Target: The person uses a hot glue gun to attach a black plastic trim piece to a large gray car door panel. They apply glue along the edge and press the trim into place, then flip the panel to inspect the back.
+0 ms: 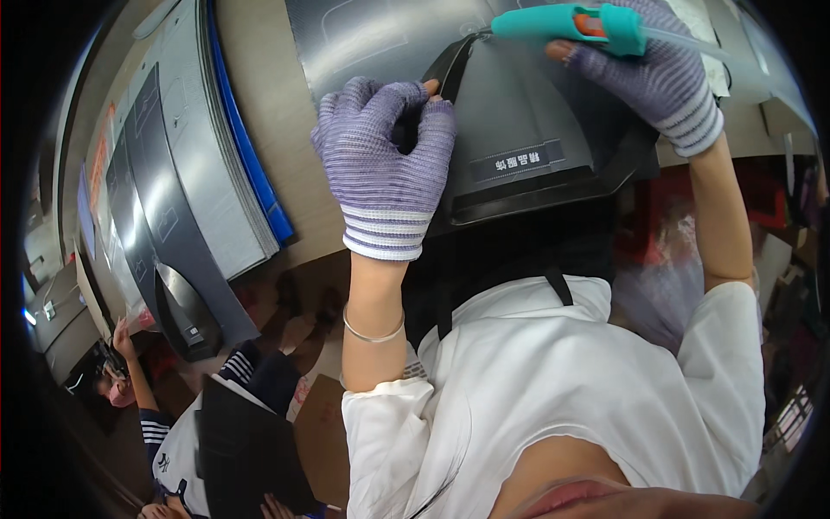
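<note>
My left hand (385,164), in a purple knitted glove with a white striped cuff and bare fingertips, pinches a narrow black strap (456,65). That strap runs up to a spot on a glossy dark grey sheet (363,43). In my right hand (670,86), gloved alike, is a teal hot glue gun (527,28) with an orange part and a pale stick at its back. Its nozzle tip meets or nearly meets the strap's upper end. Below lies a dark tapered panel (527,108) with a small label (517,163) and a black rim along its near edge.
Left of my hands, a stack of grey sheets (203,130) with a blue edge (251,130) lies on the table (277,164). Another dark sheet with a strap (160,225) hangs over the edge. A co-worker (216,432) holding a black panel is at the lower left.
</note>
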`<state>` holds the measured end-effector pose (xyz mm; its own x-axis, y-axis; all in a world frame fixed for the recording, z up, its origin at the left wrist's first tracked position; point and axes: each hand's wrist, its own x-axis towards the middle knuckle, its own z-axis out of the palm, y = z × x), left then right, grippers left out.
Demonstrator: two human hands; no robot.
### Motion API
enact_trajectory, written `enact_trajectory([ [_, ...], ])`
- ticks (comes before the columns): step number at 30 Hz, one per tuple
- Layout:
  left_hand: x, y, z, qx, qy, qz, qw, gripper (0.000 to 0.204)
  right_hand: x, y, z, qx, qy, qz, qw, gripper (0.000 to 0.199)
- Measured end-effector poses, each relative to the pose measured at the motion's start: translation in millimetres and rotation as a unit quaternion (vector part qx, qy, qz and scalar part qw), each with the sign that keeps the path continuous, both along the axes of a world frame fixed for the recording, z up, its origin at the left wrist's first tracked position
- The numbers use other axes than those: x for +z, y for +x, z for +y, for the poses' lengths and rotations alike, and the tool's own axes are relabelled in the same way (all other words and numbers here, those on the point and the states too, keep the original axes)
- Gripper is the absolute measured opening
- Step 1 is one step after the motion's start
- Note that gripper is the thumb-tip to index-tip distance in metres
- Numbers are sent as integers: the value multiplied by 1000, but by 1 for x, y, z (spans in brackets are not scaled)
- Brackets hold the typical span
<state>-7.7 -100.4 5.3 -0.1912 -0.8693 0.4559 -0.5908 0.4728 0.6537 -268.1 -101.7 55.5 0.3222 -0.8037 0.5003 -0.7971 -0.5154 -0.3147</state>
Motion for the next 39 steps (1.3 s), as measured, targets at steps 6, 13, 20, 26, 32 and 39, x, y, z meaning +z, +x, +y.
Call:
enact_trajectory([
  [6, 0, 1, 1, -4, 0, -14, 1000, 13, -1, -8, 1, 17, 33, -10, 999, 31],
  [13, -1, 2, 2, 6, 9, -2, 1000, 13, 0, -44, 26, 18, -41, 121, 992, 38],
  [20, -4, 2, -1, -1, 2, 9, 1000, 12, 12, -9, 5, 51, 8, 14, 999, 31],
  [26, -3, 1, 1, -5, 7, 16, 1000, 12, 3, -42, 29, 27, 62, 50, 996, 35],
  [32, -2, 1, 0, -7, 6, 25, 1000, 11, 14, -34, 40, 20, 71, 62, 995, 32],
  [39, 0, -2, -3, -20, 17, 37, 999, 11, 32, -16, 23, 11, 73, 127, 989, 38],
])
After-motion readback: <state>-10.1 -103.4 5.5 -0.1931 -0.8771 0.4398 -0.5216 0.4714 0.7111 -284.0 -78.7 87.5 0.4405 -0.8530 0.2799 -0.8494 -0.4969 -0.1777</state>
